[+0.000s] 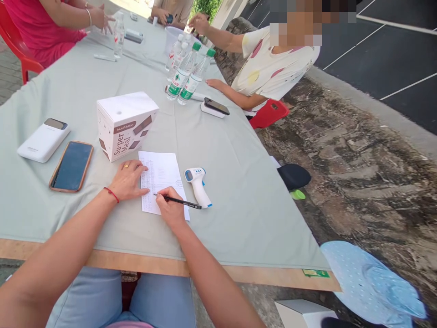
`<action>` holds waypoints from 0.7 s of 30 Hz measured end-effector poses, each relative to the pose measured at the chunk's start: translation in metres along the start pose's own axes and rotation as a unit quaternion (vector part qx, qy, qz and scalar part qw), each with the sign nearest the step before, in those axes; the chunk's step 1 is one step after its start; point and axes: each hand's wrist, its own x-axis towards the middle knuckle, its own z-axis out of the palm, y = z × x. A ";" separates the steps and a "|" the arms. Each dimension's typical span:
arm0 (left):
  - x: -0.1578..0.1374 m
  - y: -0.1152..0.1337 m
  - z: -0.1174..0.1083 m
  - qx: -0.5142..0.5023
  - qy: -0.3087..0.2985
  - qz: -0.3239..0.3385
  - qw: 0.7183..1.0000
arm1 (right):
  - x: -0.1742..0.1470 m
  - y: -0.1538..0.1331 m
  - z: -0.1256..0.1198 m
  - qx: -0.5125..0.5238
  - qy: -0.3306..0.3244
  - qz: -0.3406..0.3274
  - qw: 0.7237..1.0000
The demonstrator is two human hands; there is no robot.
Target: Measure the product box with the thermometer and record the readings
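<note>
A printed paper sheet point(165, 173) with columns of small text lies on the cloth in front of me. My left hand point(128, 180) rests along its left edge, fingers spread, thumb and fingertips on the paper. In my right hand point(170, 208) is a black pen point(182, 201), its tip at the printed columns. Just right of the sheet lies a white and blue infrared thermometer point(198, 187). Behind my left hand stands a white and brown "Su-per Meal" box point(126, 125). A phone in a brown case point(72, 166) and a white power bank point(44, 140) lie further left.
Several water bottles point(184, 75) stand mid-table before a translucent basin point(170, 35). Another phone point(216, 106) lies on a white item to their right. A person in a patterned shirt point(262, 68) sits at the right edge, others beyond. A blue hat point(362, 278) lies beside the table.
</note>
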 end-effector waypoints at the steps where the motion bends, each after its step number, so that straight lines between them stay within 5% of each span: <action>1: 0.000 0.000 0.000 0.000 -0.001 0.000 1.000 | 0.000 0.000 0.000 0.002 -0.002 -0.001 1.000; 21: 0.001 0.000 0.000 0.000 -0.007 0.004 1.000 | 0.000 -0.004 -0.001 0.009 0.023 0.014 1.000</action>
